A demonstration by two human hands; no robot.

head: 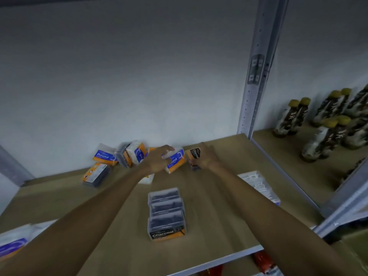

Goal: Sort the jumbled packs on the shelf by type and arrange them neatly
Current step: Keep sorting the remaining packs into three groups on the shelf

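The brown shelf [223, 198] carries a neat row of three dark Charcoal packs [166, 214] at its middle, running front to back. Along the back wall lies a jumbled heap of blue-and-orange Round packs [127, 155], with one dark pack [96, 174] lying flat just in front of it at the left. A row of clear white packs [258, 185] sits near the right edge, and more blue-labelled packs [14, 244] lie at the front left corner.

Shelf board [219, 196]: I am seeing matt, wood-look brown, smooth.
Upright post [256, 76]: I am reading it as grey painted metal, perforated.
Charcoal packs [166, 216]: I am noting clear glossy plastic cases with printed labels.
Bottles [288, 120]: I am noting glossy bodies with yellow caps.
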